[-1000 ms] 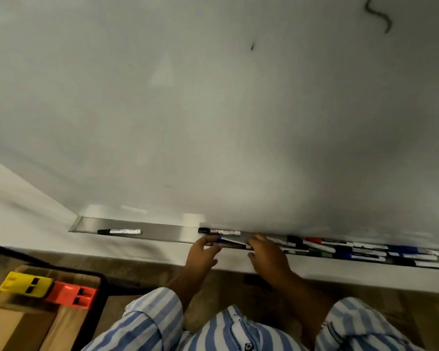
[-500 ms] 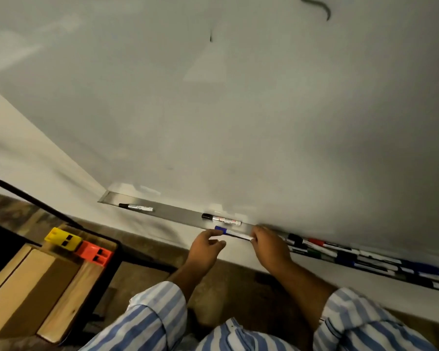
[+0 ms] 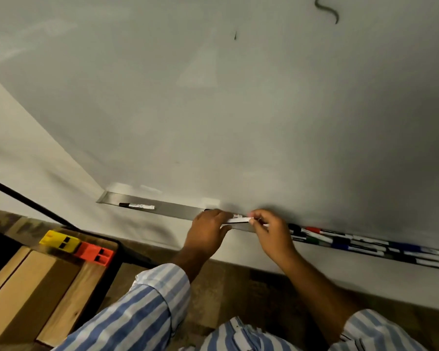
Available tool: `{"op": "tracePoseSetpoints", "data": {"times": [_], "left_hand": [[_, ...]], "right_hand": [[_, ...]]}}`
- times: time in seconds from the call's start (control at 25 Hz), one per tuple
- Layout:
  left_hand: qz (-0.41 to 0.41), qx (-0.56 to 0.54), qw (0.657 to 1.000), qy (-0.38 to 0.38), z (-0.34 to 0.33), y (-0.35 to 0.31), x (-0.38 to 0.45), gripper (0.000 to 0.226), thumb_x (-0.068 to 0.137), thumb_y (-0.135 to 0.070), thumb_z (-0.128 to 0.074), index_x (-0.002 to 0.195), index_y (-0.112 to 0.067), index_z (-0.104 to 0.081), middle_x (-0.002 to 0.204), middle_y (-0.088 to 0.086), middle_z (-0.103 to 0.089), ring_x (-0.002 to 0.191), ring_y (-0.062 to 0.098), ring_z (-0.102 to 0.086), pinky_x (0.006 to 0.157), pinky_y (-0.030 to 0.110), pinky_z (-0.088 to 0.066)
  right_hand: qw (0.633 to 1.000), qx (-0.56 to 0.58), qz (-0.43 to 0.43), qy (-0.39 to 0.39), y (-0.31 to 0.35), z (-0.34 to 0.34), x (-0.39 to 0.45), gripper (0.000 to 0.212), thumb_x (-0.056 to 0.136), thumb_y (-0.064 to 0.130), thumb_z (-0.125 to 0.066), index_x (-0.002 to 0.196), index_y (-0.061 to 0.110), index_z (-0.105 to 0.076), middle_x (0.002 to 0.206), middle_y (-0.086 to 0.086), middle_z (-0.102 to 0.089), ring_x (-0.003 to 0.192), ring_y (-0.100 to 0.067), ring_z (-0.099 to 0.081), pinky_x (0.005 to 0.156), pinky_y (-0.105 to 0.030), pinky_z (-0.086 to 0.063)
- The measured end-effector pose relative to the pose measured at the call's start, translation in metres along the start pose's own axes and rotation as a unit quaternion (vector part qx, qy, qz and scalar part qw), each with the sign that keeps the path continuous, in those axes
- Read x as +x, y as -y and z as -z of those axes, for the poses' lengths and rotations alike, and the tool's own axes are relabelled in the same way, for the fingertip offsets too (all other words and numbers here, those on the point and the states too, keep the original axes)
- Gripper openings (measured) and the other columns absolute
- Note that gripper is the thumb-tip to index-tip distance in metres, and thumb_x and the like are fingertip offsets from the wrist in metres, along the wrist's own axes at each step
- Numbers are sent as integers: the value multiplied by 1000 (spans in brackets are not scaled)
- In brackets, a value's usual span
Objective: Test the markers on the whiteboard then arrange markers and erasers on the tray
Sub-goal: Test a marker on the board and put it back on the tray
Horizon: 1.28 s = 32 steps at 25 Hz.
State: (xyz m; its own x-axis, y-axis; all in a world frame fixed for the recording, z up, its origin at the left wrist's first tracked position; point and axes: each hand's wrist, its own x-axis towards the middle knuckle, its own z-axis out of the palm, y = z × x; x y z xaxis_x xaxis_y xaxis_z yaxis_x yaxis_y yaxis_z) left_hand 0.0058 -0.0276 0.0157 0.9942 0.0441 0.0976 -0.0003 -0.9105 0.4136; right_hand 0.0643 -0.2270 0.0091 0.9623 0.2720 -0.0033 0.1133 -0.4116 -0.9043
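A large whiteboard [image 3: 238, 110] fills the view, with a dark squiggle [image 3: 327, 10] and a small dash [image 3: 235, 35] drawn on it. Along its bottom runs a metal tray [image 3: 173, 206]. Both hands hold a white-barrelled marker [image 3: 238, 219] just above the tray: my left hand [image 3: 208, 230] grips its left end, my right hand [image 3: 271, 233] its right end. A black-capped marker [image 3: 136, 205] lies alone at the tray's left end. Several markers [image 3: 352, 243] in red, green, blue and black are bunched on the tray to the right.
A wooden table [image 3: 36, 287] with a black frame stands at the lower left, carrying a yellow block [image 3: 58, 240] and an orange block [image 3: 94, 253]. Carpet floor lies below the wall. Striped blue-and-white sleeves [image 3: 142, 307] cover my arms.
Both hands have lifted the marker slightly off the tray and now cover the second marker that lay behind it. The camera has swung a little, shifting the scene.
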Motion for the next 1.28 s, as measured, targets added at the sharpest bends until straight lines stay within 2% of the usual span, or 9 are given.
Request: {"op": "tracePoseSetpoints", "data": {"times": [0.08, 0.2, 0.36, 0.56, 0.68, 0.84, 0.92, 1.12, 1.28], "left_hand": [[-28, -65, 997, 9, 9, -1, -2, 30, 105, -25, -61, 134, -21, -69, 116, 1, -67, 105, 23, -65, 85, 28, -45], [-109, -129, 985, 26, 21, -8, -11, 31, 110, -26, -52, 136, -17, -66, 113, 1, -63, 101, 19, -61, 86, 29, -48], [-174, -197, 964, 38, 42, -24, -30, 23, 113, -24, -47, 132, -16, -58, 101, -6, -65, 87, 6, -58, 78, 16, -45], [-213, -209, 952, 72, 46, -42, -47, 31, 112, -35, -43, 139, -23, -54, 111, 1, -73, 93, 18, -69, 80, 38, -55], [-226, -247, 939, 79, 58, -67, -45, 27, 112, -38, -48, 136, -30, -57, 91, 0, -70, 77, 16, -64, 76, 38, -54], [-213, -289, 933, 8, 81, -110, -30, 24, 108, -32, -60, 131, -25, -64, 71, -7, -57, 61, 12, -51, 64, 21, -43], [-175, -318, 930, -51, 94, -142, -24, 23, 105, -36, -64, 123, -24, -62, 68, -6, -56, 58, 12, -50, 60, 22, -42], [-181, -382, 894, -147, 123, -209, -4, 19, 103, -16, -56, 121, -21, -55, 79, -1, -58, 64, 14, -52, 61, 30, -44], [-184, -349, 889, -231, 149, -245, 16, 30, 87, 1, -43, 105, -20, -57, 83, -3, -58, 61, 15, -46, 61, 25, -38]], "right_hand": [[985, 147, -90, -30, 26, 0, -11, 14, 102, 13, -68, 102, 26, -75, 100, 4, -75, 90, -11, -68, 76, -18, -54], [920, 345, -187, -19, 57, -2, -33, 12, 102, 15, -69, 110, 21, -75, 88, 2, -71, 76, -10, -63, 68, -28, -52], [952, 262, -160, 21, 73, -15, -65, 16, 106, 30, -63, 111, 16, -71, 79, -4, -63, 67, -11, -53, 56, -24, -38], [950, 282, -117, -64, 79, -4, -105, 16, 106, 22, -63, 108, 10, -72, 69, -4, -60, 59, -9, -51, 51, -23, -33], [940, 323, -79, -78, 86, 21, -116, 15, 106, 19, -62, 112, 11, -73, 69, -6, -58, 57, -10, -48, 48, -19, -33], [949, 308, -5, -70, 111, 69, -112, 28, 100, 35, -63, 117, 17, -76, 74, -10, -60, 61, -13, -49, 50, -24, -35], [950, 301, 30, -78, 130, 98, -110, 30, 99, 40, -63, 112, 17, -78, 77, -13, -63, 66, -20, -51, 52, -27, -38], [924, 345, 122, -108, 165, 186, -96, 22, 107, 20, -57, 107, 12, -77, 80, -17, -70, 67, -22, -58, 52, -28, -42], [903, 383, 165, -104, 185, 244, -88, 37, 110, 16, -46, 98, 14, -80, 78, -17, -69, 69, -21, -59, 54, -28, -43]]}}
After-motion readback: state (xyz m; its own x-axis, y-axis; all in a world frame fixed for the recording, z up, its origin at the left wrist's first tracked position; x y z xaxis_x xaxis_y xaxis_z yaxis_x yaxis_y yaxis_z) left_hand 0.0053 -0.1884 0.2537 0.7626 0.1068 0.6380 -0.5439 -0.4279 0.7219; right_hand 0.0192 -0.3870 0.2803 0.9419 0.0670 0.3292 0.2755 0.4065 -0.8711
